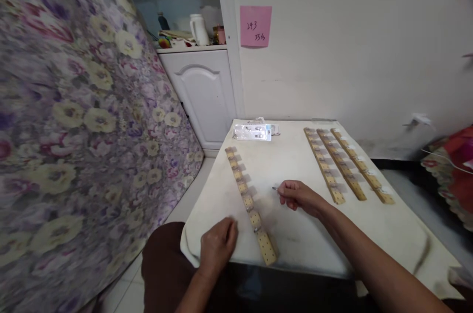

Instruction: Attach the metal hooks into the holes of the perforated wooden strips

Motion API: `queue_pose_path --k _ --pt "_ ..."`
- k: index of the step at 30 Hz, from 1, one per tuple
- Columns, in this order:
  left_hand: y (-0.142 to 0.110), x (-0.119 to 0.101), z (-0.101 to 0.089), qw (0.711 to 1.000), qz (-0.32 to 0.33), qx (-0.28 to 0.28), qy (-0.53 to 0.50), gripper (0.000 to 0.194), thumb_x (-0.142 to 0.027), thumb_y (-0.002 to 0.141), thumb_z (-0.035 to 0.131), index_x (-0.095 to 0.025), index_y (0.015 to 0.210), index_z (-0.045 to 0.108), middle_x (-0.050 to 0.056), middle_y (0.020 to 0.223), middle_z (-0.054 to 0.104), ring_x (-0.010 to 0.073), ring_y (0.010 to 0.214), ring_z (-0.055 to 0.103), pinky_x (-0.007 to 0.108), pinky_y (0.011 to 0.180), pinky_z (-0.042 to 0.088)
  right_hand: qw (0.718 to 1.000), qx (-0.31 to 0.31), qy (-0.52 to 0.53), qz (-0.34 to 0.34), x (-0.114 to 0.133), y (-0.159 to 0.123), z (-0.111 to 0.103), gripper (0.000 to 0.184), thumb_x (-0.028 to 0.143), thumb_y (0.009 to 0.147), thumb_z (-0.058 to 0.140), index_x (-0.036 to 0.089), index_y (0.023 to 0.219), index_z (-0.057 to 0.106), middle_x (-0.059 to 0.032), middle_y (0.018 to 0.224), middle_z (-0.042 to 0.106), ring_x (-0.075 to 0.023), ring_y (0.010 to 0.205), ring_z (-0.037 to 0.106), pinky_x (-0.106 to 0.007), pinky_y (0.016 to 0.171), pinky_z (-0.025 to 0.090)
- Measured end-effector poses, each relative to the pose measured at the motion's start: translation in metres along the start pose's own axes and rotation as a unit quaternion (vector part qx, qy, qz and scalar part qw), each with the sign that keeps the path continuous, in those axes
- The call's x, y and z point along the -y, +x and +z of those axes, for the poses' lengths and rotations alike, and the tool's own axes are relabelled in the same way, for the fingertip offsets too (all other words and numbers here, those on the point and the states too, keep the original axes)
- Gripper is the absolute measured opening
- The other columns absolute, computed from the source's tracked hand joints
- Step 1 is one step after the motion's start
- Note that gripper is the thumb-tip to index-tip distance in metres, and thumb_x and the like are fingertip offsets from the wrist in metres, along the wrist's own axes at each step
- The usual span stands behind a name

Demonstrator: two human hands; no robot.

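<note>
A long yellow perforated strip point(248, 202) lies slanted on the white table point(295, 165). My left hand point(218, 244) rests on the table just left of the strip's near end, fingers curled; what is in them is hidden. To the strip's right, my right hand point(297, 194) pinches a small thin metal piece point(274, 188) whose tip points toward the strip.
Three similar yellow strips point(345, 165) lie side by side at the table's far right. A clear plastic packet point(253, 131) sits at the far edge. A floral mattress point(74, 121) leans at left. A white cabinet point(203, 91) and wall with a pink note point(255, 25) stand behind.
</note>
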State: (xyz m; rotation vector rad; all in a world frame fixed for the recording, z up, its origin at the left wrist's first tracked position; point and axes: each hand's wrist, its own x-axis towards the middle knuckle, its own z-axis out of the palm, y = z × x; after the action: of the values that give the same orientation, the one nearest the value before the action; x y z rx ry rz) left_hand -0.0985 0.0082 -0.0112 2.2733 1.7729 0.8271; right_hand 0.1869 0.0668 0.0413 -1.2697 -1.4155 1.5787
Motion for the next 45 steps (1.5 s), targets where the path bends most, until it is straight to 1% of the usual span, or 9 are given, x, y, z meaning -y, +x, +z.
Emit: queue_pose_path --k 5,10,13,17,22,29,33,38,45 --pt "-0.01 -0.016 -0.014 0.997 -0.036 0.019 -0.061 0.023 -0.037 0.09 0.04 -0.022 0.091 0.058 -0.004 0.066 0.058 0.0105 0.058 0.053 0.019 0.058 0.038 0.992 0.044 0.114 -0.012 -0.012 -0.04 0.019 0.031 0.045 0.073 0.064 0.016 0.074 0.054 0.0024 0.069 0.058 -0.003 0.044 0.041 -0.018 0.043 0.027" --pt "-0.044 -0.044 -0.022 0.969 -0.104 0.044 -0.219 0.024 -0.039 0.088 0.045 -0.019 0.093 0.058 -0.003 0.07 0.053 0.0117 0.064 0.049 0.02 0.06 0.039 0.995 0.041 0.095 0.007 -0.036 -0.062 0.035 0.027 0.037 0.068 0.069 0.016 0.081 0.058 0.0049 0.061 0.054 -0.0042 0.044 0.041 -0.018 0.042 0.028" --pt "-0.059 -0.06 -0.019 0.953 -0.121 0.072 -0.268 0.023 -0.038 0.086 0.048 -0.019 0.091 0.06 -0.004 0.065 0.05 0.011 0.061 0.046 0.019 0.057 0.037 0.996 0.036 0.075 0.019 -0.05 -0.065 0.044 0.03 0.031 0.066 0.068 0.018 0.09 0.054 0.0072 0.057 0.055 -0.0059 0.04 0.045 -0.018 0.04 0.033" --pt "-0.066 -0.072 -0.009 0.934 -0.139 0.114 -0.307 0.02 -0.035 0.085 0.05 -0.019 0.092 0.06 -0.004 0.064 0.051 0.0099 0.059 0.045 0.018 0.054 0.035 0.997 0.052 0.058 0.015 -0.06 -0.063 0.054 0.027 0.027 0.067 0.066 0.019 0.088 0.053 0.0086 0.054 0.055 -0.0069 0.038 0.049 -0.018 0.039 0.035" --pt "-0.068 -0.076 0.004 0.915 -0.155 0.137 -0.346 0.02 -0.031 0.083 0.053 -0.019 0.097 0.056 -0.004 0.068 0.054 0.0097 0.061 0.048 0.019 0.057 0.037 0.997 0.054 0.051 0.021 -0.061 -0.064 0.06 0.025 0.026 0.067 0.065 0.018 0.088 0.054 0.007 0.058 0.058 -0.0064 0.038 0.05 -0.019 0.039 0.037" --pt "-0.07 -0.074 0.013 0.902 -0.158 0.153 -0.371 0.019 -0.029 0.082 0.055 -0.02 0.098 0.056 -0.003 0.072 0.057 0.0096 0.062 0.05 0.019 0.058 0.04 0.997 0.044 0.046 0.04 -0.059 -0.067 0.062 0.021 0.024 0.068 0.063 0.018 0.087 0.057 0.0073 0.059 0.055 -0.0055 0.04 0.05 -0.018 0.04 0.037" --pt "-0.071 -0.073 0.016 0.902 -0.156 0.154 -0.371 0.017 -0.029 0.083 0.054 -0.02 0.097 0.056 -0.003 0.072 0.057 0.0093 0.061 0.051 0.019 0.058 0.04 0.998 0.037 0.036 0.041 -0.061 -0.065 0.062 0.02 0.022 0.068 0.061 0.018 0.087 0.058 0.0079 0.056 0.052 -0.0067 0.04 0.051 -0.018 0.039 0.037" --pt "-0.071 -0.072 0.019 0.904 -0.16 0.142 -0.37 0.017 -0.03 0.083 0.054 -0.02 0.097 0.056 -0.003 0.073 0.058 0.0093 0.062 0.052 0.019 0.059 0.041 0.998 0.037 0.036 0.042 -0.061 -0.066 0.062 0.02 0.021 0.067 0.062 0.019 0.086 0.056 0.0065 0.061 0.056 -0.0073 0.04 0.051 -0.02 0.04 0.038" --pt "-0.069 -0.074 0.018 0.911 -0.139 0.127 -0.366 0.03 -0.026 0.082 0.055 -0.02 0.112 0.053 -0.002 0.078 0.058 0.0092 0.065 0.051 0.02 0.064 0.043 0.998 0.033 0.041 0.047 -0.056 -0.066 0.063 0.018 0.02 0.066 0.063 0.019 0.081 0.053 0.0077 0.057 0.055 -0.0062 0.04 0.048 -0.019 0.04 0.037"
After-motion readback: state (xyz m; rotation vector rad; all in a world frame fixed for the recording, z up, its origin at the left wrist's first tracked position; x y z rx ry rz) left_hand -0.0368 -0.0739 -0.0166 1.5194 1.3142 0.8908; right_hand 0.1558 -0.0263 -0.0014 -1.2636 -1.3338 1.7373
